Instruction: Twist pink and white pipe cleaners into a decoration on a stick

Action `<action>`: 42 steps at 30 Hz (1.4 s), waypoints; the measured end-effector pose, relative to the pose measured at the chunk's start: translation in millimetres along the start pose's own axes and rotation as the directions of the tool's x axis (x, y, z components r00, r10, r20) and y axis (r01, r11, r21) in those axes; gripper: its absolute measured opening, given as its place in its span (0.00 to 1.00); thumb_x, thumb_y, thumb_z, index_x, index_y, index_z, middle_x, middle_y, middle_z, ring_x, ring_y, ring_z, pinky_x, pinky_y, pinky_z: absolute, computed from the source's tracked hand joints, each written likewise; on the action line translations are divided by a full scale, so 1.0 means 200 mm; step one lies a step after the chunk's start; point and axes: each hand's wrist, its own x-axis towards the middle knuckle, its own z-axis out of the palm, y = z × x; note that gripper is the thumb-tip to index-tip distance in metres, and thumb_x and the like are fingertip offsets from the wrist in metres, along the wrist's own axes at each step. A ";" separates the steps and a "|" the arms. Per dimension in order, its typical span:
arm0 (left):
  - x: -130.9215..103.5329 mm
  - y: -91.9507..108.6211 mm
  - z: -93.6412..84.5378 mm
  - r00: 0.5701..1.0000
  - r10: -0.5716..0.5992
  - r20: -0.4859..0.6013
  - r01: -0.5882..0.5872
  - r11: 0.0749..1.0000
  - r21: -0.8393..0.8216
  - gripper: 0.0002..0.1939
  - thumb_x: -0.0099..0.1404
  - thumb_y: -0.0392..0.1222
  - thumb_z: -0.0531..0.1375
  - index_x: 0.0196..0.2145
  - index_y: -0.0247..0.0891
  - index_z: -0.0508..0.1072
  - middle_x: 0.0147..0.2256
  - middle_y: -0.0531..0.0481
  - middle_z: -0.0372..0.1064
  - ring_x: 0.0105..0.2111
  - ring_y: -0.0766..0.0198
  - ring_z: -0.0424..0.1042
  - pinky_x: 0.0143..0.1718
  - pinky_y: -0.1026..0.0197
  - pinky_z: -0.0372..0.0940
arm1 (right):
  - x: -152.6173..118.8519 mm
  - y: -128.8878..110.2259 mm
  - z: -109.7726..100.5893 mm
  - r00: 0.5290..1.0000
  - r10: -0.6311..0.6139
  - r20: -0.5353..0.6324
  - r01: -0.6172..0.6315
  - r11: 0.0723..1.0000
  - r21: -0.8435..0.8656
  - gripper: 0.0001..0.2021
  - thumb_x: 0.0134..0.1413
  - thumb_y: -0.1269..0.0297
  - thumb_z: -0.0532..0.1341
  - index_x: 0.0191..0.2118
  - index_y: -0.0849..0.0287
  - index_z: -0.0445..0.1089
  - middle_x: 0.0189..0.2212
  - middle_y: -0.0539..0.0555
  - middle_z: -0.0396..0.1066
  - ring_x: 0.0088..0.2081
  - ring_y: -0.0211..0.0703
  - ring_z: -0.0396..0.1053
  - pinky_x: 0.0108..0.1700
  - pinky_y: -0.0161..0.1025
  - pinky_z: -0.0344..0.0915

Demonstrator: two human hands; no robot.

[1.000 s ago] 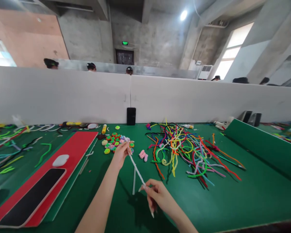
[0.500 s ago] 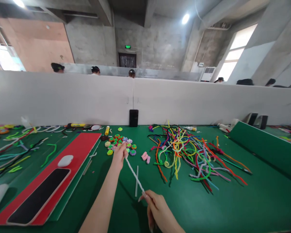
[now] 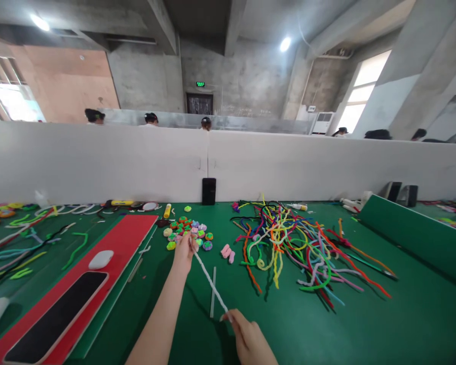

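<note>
A white twisted pipe cleaner [image 3: 210, 279] is stretched at a slant between my two hands, above the green table. My left hand [image 3: 185, 250] pinches its far end, close to a cluster of small coloured pipe-cleaner coils [image 3: 207, 245]. Lower and to the right, my right hand [image 3: 243, 329] grips the near end between thumb and fingers. Below the pipe cleaner, a thin pale strip [image 3: 213, 291] lies on the table. Right of my left hand are a few small pink pieces [image 3: 227, 251].
A tangled heap of coloured pipe cleaners [image 3: 279, 238] spreads across the right. On the left, a phone [image 3: 57, 317] and white earbud case [image 3: 101, 259] rest on a red board [image 3: 133, 228]. A black phone [image 3: 209, 191] leans on the white partition [image 3: 251, 162]. A glue stick [image 3: 167, 211] stands behind the coils.
My view has tilted up slightly. Both hands keep hold of the white pipe cleaner; my right hand has shifted a little downward and the span between the hands looks slightly longer.
</note>
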 end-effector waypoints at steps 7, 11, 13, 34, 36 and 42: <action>-0.03 0.00 0.02 0.991 -0.068 0.114 0.070 0.998 -0.009 0.14 0.53 0.45 0.60 0.20 0.34 0.61 0.05 0.64 0.44 0.06 0.79 0.44 0.11 0.71 0.42 | 0.00 0.03 0.04 0.998 -0.053 0.044 0.059 0.989 -0.134 0.15 0.60 0.62 0.42 0.39 0.57 0.65 0.24 0.55 0.71 0.23 0.43 0.68 0.23 0.33 0.49; -0.05 -0.01 0.02 0.982 -0.098 0.158 0.098 0.995 0.011 0.14 0.56 0.45 0.58 0.21 0.35 0.60 0.07 0.65 0.41 0.07 0.79 0.41 0.11 0.71 0.40 | 0.01 0.01 -0.02 0.985 -0.107 0.135 0.110 0.994 -0.014 0.14 0.59 0.61 0.45 0.42 0.55 0.65 0.22 0.52 0.71 0.22 0.41 0.68 0.22 0.32 0.51; -0.07 0.00 0.03 0.974 -0.114 0.195 0.109 0.993 0.035 0.13 0.57 0.46 0.57 0.22 0.35 0.61 0.07 0.65 0.40 0.08 0.78 0.41 0.11 0.72 0.40 | 0.05 0.00 -0.09 0.961 -0.145 0.234 0.125 0.987 0.098 0.15 0.58 0.58 0.46 0.44 0.53 0.64 0.16 0.49 0.67 0.20 0.39 0.67 0.22 0.30 0.53; -0.25 -0.16 0.02 0.952 -0.217 0.214 0.061 0.823 0.565 0.20 0.56 0.58 0.51 0.26 0.37 0.66 0.06 0.63 0.47 0.06 0.75 0.44 0.09 0.70 0.42 | 0.77 0.22 -0.01 0.921 -0.115 -0.373 -0.091 0.865 -0.493 0.15 0.56 0.59 0.49 0.44 0.62 0.62 0.34 0.58 0.62 0.34 0.47 0.66 0.30 0.37 0.60; -0.23 -0.16 0.01 0.959 -0.211 0.188 0.067 0.815 0.576 0.19 0.54 0.59 0.53 0.27 0.38 0.65 0.07 0.63 0.47 0.06 0.75 0.44 0.09 0.70 0.42 | 0.78 0.22 -0.01 0.921 -0.168 -0.351 -0.021 0.879 -0.476 0.14 0.56 0.59 0.50 0.43 0.61 0.63 0.34 0.58 0.63 0.34 0.47 0.66 0.33 0.38 0.60; -0.19 -0.11 -0.01 0.981 -0.166 0.102 0.078 0.815 0.574 0.20 0.53 0.59 0.54 0.23 0.38 0.64 0.08 0.63 0.45 0.07 0.76 0.43 0.09 0.72 0.41 | 0.78 0.18 -0.04 0.925 -0.148 -0.351 -0.001 0.920 -0.391 0.13 0.58 0.60 0.48 0.45 0.59 0.62 0.35 0.57 0.64 0.38 0.48 0.64 0.39 0.43 0.58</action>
